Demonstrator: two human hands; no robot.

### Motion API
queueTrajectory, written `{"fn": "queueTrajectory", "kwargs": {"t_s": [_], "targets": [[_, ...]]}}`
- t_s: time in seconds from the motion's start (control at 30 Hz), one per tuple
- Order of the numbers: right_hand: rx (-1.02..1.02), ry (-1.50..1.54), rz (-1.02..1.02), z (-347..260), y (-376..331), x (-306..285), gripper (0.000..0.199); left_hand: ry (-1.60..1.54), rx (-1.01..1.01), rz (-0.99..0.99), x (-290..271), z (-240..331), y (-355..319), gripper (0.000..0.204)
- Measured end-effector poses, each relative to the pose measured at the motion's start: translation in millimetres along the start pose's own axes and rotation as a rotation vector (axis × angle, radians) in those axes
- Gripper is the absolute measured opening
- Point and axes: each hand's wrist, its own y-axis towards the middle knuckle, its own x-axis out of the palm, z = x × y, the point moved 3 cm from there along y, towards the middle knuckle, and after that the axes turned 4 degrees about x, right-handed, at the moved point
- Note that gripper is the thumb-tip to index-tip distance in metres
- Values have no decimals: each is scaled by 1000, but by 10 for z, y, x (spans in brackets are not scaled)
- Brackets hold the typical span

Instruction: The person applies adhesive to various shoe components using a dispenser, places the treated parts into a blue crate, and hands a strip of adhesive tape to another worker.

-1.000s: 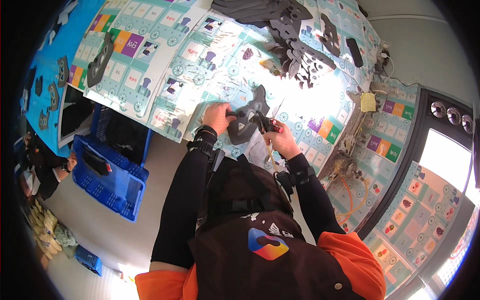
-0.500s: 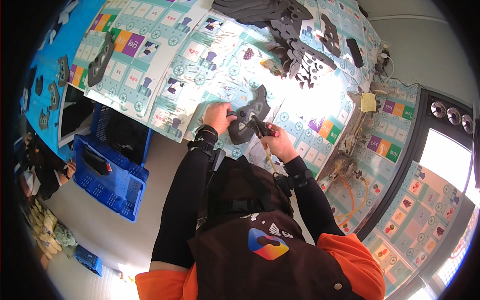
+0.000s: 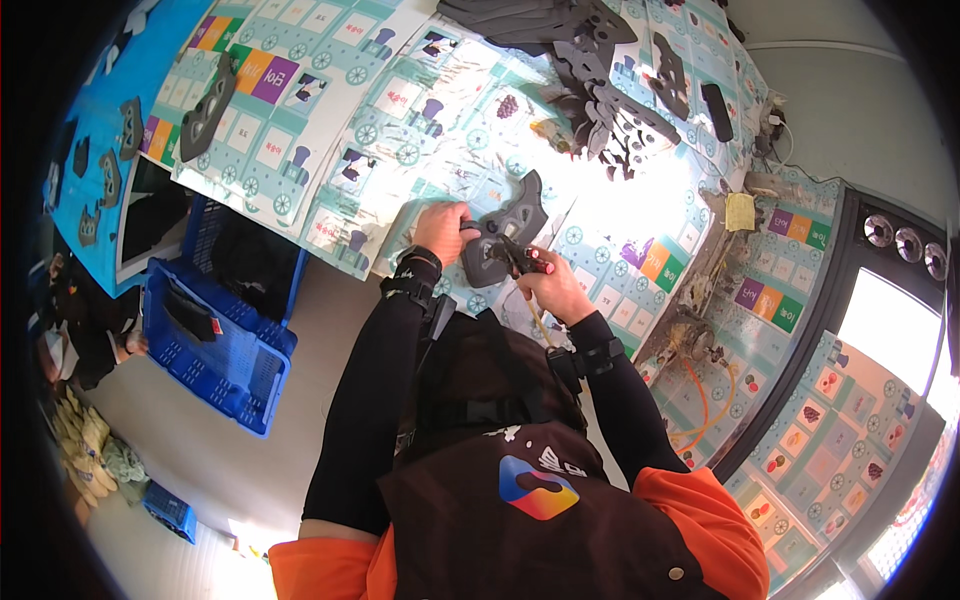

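A dark grey moulded plastic part [image 3: 520, 208] with several cut-out openings lies at the near edge of the table in front of me. My left hand [image 3: 443, 232] grips its left side, fingers curled over the edge. Closed around a black hand tool with red parts [image 3: 537, 262], my right hand [image 3: 560, 290] keeps the tool's dark front end against the part's lower right. A thin yellowish hose [image 3: 541, 322] hangs below that hand. Exactly where the tool meets the part is too small to make out.
Similar dark parts are heaped [image 3: 590, 60] at the table's far side; another part [image 3: 207, 118] lies left. Dark scraps litter the printed table cover [image 3: 330, 235]. Blue crates [image 3: 215, 350] stand lower left, near another person's hand [image 3: 135, 342]. A window [image 3: 890, 310] is at right.
The tool and my right hand have shifted slightly left and down along the part. My left hand still holds the part. The whole view has tilted a little.
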Motion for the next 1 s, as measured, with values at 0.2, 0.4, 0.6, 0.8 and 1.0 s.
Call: {"fn": "queueTrajectory", "kwargs": {"t_s": [0.2, 0.4, 0.6, 0.8, 1.0], "targets": [[-7, -102, 3, 42, -29, -57, 43, -2, -86, -107, 51, 29, 84, 29], [-74, 82, -48, 386, -54, -73, 39, -89, -64, 13, 72, -92, 43, 28], [-130, -352, 364, 999, -171, -642, 46, -139, -15, 6, 43, -82, 16, 28], [-224, -560, 752, 1689, -148, -946, 44, -356, -110, 30, -800, 295, -472, 28], [-145, -710, 870, 2246, -12, -1108, 48, -149, -375, 392, -2046, -277, -1311, 24]]}}
